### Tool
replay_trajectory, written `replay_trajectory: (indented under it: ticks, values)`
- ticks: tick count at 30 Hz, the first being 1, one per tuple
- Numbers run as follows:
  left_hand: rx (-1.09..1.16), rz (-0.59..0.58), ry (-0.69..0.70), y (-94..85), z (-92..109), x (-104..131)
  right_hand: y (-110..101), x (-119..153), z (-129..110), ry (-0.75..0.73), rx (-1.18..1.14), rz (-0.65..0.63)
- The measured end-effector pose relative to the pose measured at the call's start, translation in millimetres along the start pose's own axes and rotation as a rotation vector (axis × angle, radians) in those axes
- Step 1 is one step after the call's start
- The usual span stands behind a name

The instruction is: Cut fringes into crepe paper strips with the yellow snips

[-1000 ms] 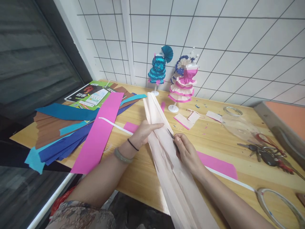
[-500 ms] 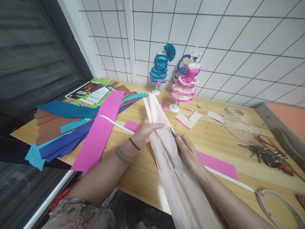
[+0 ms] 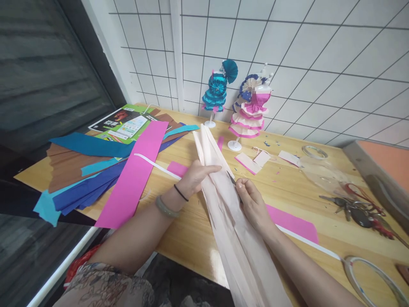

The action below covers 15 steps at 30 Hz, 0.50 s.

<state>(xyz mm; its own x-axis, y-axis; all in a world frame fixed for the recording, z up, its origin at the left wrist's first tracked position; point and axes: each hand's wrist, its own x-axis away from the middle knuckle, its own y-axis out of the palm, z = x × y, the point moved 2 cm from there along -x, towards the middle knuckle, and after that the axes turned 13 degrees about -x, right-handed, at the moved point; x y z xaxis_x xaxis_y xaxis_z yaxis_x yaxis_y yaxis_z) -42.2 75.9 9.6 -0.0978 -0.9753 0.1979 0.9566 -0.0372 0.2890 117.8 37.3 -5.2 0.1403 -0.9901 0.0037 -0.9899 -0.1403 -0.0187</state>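
The cream paper (image 3: 222, 192) is lying across the middle of the tabletop (image 3: 179, 238), its long axis running from near the wall (image 3: 287, 51) down and to the right, past the near edge. Its narrow end is pointing away from the person and slightly left, while its near part is spreading wider in loose lengthwise folds.

The left hand (image 3: 196, 175) is holding the paper at its left edge, the thumb lying flat across the top and pointing right; the other fingers are mostly hiding beneath. The right hand (image 3: 251, 196) is gripping dark scissors (image 3: 231, 178) between thumb and curled fingers at the paper's right edge. The scissors' tip is pointing away and left, near the left thumb; how far the blades are opening, I cannot tell.

1 long pink strip (image 3: 134, 175) is lying across brown and blue strips (image 3: 89, 192) at left. 3 dressed figures (image 3: 247, 113) are standing behind, near the wall. Keys (image 3: 359, 215) and 2 tape rolls (image 3: 372, 277) are resting at right.
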Motion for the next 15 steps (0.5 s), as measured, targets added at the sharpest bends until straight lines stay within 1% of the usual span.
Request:
replay_trajectory:
  ticks: [9,15]
  values:
    - [-0.007,0.007,-0.014,0.1,1.7,0.4,-0.9,0.0,-1.6,0.013,0.012,0.011]
    - [0.008,-0.006,-0.013,-0.1,1.3,1.1,-0.9,-1.9,-1.2,-0.012,-0.001,0.006]
